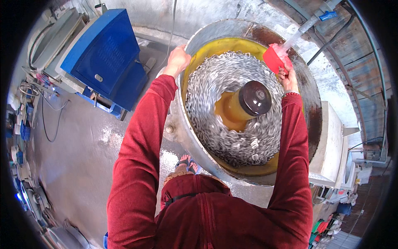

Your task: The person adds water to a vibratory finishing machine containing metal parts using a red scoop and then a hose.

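Note:
In front of me stands a large round metal tub (181,108) with a yellow inner lining (232,43). Many small silvery metal pieces (207,79) fill its ring-shaped trough, blurred as if in motion. A central column with a dark round cap (255,98) rises from the middle. My left hand (178,61) is closed over the tub's left rim. With my right hand (289,79) I grip a red plastic scoop (274,60) over the far right of the tub. Water from a pipe (309,25) pours into the scoop. My right fingers are partly hidden behind it.
A blue metal cabinet (103,58) stands on the floor to the left. A blue valve handle (328,15) sits on the pipe at the upper right. Cables (49,120) hang at the left, and a pale box-like chute (331,145) adjoins the tub's right side.

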Demonstrator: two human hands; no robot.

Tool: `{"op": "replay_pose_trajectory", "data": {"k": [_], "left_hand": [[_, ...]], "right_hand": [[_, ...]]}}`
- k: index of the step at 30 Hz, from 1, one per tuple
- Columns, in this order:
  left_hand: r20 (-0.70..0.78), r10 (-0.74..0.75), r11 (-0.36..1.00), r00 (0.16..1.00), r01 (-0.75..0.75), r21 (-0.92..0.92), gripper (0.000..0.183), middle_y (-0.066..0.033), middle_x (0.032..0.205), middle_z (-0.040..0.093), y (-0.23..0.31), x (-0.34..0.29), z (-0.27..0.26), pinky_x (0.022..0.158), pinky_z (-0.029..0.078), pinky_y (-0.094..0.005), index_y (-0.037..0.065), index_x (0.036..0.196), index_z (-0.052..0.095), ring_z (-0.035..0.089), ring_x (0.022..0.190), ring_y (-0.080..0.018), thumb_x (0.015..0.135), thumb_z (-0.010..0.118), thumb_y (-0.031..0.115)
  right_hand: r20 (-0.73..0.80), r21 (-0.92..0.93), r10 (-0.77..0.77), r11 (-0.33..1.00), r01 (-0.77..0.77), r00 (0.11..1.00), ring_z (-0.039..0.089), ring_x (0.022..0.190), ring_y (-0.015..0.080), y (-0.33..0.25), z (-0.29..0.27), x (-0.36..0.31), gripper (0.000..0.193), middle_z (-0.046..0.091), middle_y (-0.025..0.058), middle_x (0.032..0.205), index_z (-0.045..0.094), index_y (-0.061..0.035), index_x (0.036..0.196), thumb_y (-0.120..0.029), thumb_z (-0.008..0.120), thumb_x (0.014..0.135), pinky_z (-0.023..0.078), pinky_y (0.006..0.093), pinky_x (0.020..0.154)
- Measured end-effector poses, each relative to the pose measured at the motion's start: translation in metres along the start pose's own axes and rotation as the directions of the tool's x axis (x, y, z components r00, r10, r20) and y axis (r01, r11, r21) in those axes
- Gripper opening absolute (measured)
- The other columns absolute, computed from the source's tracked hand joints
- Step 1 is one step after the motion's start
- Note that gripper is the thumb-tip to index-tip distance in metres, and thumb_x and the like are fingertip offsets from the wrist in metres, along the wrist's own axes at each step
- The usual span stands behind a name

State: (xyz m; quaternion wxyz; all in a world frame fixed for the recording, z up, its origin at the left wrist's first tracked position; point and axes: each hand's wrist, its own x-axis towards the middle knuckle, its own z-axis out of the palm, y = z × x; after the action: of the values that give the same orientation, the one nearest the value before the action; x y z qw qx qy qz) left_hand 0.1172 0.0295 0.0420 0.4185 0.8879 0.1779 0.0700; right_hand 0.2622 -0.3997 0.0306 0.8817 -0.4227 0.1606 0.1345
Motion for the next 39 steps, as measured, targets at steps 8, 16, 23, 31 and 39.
{"op": "replay_pose_trajectory", "data": {"k": [8,16,23,31,39], "left_hand": [[-0.01,0.013,0.999,1.0,-0.012,0.049,0.047,-0.0207,0.106,0.058,-0.011,0.012,0.004,0.087,0.043,-0.0381,0.007,0.116,0.054,0.055,0.104,-0.0316,0.07,0.049,0.012],[0.085,0.0,0.989,0.996,-0.013,0.15,0.056,-0.0205,0.099,0.061,-0.024,0.036,0.015,0.083,0.046,-0.0355,0.007,0.124,0.047,0.06,0.096,-0.028,0.069,0.049,0.014],[0.084,0.072,0.991,0.994,-0.08,0.104,0.048,-0.0212,0.103,0.06,-0.04,0.048,0.008,0.086,0.043,-0.0375,0.007,0.116,0.054,0.057,0.1,-0.031,0.069,0.049,0.018],[-0.286,0.75,0.639,0.596,-0.542,0.546,0.024,-0.0182,0.07,0.061,-0.074,0.039,0.006,0.062,0.048,-0.045,0.005,0.071,0.063,0.06,0.067,-0.0349,0.077,0.046,0.021],[-0.793,-0.253,0.867,0.554,-0.234,-0.439,0.054,-0.0316,0.116,0.046,-0.133,-0.007,-0.029,0.09,0.039,-0.0438,0.002,0.126,0.04,0.047,0.106,-0.0422,0.084,0.048,0.034]], "right_hand": [[-0.016,-0.141,-0.095,0.986,0.091,0.995,0.039,0.041,0.0099,-0.014,-0.031,-0.017,0.016,0.049,0.0037,0.061,0.049,-0.0079,0.085,-0.017,0.06,0.08,0.026,0.0211,0.034],[0.064,-0.862,-0.627,-0.427,-0.274,0.776,0.062,0.079,0.0301,-0.091,-0.098,-0.12,0.029,0.064,0.0159,0.082,0.062,-0.0043,0.088,-0.023,0.069,0.067,0.048,0.0392,0.067],[0.093,-0.507,-0.364,-0.818,-0.27,0.927,0.061,0.084,0.0322,-0.101,-0.063,-0.272,0.025,0.064,0.0166,0.086,0.065,-0.006,0.086,-0.024,0.067,0.069,0.048,0.0417,0.073],[0.493,-0.64,-0.387,-0.768,0.023,0.779,0.06,0.08,0.037,0.042,-0.024,-0.384,0.039,0.06,0.0208,0.093,0.049,-0.0051,0.119,-0.018,0.057,0.083,0.049,0.0425,0.063],[0.338,-0.941,-0.667,-0.246,0.232,0.664,0.056,0.081,0.0157,0.147,0.026,-0.404,0.043,0.063,0.0138,0.096,0.053,0.0076,0.111,-0.021,0.063,0.082,0.045,0.0292,0.076]]}}
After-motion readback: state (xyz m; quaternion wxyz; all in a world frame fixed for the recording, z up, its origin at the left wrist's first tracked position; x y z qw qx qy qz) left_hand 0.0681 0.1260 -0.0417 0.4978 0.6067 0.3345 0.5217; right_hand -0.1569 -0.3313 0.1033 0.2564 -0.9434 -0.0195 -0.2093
